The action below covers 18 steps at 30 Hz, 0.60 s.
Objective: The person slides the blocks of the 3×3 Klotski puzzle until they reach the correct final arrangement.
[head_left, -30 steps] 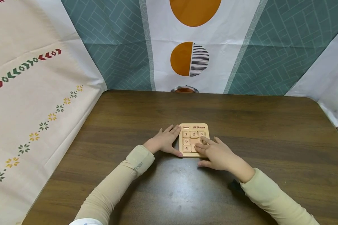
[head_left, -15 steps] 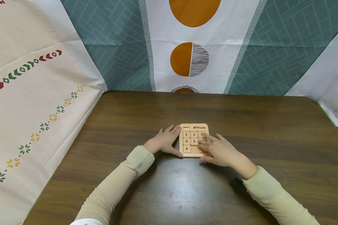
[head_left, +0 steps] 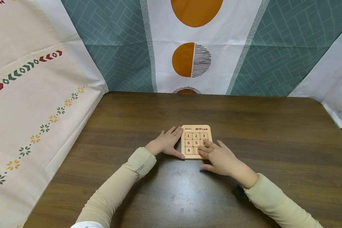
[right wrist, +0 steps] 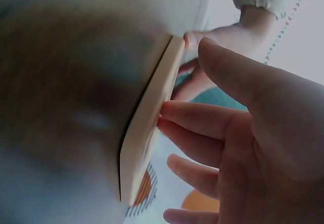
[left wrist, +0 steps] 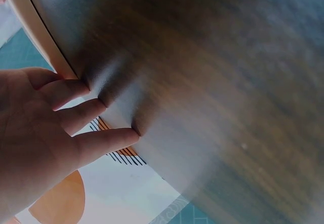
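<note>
A wooden number sliding puzzle point(head_left: 193, 127) lies flat on the table, with 1, 2, 3 across its top row. The 6 and 5 sit in the middle row and the 4 point(head_left: 188, 150) at lower left. My left hand point(head_left: 167, 142) spreads along the puzzle's left side, thumb at the near corner and fingertips by the upper edge. In the left wrist view, straight fingers point(left wrist: 106, 145) touch the table beside the wooden edge point(left wrist: 43, 32). My right hand point(head_left: 220, 158) reaches over the lower right, extended fingertips on the tiles, hiding some. Its thumb is off the board in the right wrist view.
The dark wood-grain table point(head_left: 131, 114) spreads around the puzzle. Behind it hangs a green and white curtain point(head_left: 122, 47) with orange circles. A white patterned cloth point(head_left: 45, 95) hangs along the left side.
The 5 tile has slid up from the bottom row into the centre; another tile has then moved left into the bottom middle. My right hand moved right and back left; the left stayed.
</note>
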Tool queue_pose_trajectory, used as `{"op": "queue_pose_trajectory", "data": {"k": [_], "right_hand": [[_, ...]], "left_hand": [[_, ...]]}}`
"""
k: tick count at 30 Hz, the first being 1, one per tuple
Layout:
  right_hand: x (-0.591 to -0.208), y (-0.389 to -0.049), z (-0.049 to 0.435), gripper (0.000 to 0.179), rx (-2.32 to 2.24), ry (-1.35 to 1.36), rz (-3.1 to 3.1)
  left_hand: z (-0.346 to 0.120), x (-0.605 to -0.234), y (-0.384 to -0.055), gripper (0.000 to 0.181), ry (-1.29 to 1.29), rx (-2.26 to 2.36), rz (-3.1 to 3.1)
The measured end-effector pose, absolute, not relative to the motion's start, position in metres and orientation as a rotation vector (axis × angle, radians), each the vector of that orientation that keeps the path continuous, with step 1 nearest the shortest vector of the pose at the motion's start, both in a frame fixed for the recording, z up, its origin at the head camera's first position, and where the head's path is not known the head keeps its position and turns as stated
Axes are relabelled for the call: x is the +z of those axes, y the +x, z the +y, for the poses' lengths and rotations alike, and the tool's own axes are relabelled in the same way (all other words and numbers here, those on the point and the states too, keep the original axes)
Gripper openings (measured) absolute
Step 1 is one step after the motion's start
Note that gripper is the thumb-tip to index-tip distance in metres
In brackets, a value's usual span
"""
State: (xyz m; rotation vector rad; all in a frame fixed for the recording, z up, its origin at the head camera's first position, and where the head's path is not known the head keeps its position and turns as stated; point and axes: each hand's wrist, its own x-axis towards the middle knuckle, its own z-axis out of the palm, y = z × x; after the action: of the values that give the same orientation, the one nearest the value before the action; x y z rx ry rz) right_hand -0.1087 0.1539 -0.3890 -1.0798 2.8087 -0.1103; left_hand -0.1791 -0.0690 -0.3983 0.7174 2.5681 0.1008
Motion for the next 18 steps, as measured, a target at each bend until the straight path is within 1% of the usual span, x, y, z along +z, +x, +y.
{"op": "queue_pose_trajectory", "data": {"k": [4,10,18], "right_hand": [[-0.39,-0.113,0.153,0.06,-0.124,-1.066,2.808],[-0.392,-0.12,0.166,0.064,-0.147,-0.966,2.866],[-0.39,-0.107,0.168,0.061,-0.17,-0.999,2.833]], "left_hand": [[-0.069,-0.399,-0.18,0.116,0.716,0.095,2.567],[-0.069,-0.399,-0.179,0.115,0.72,0.101,2.565],[-0.069,-0.397,-0.179,0.115,0.712,0.103,2.559]]}}
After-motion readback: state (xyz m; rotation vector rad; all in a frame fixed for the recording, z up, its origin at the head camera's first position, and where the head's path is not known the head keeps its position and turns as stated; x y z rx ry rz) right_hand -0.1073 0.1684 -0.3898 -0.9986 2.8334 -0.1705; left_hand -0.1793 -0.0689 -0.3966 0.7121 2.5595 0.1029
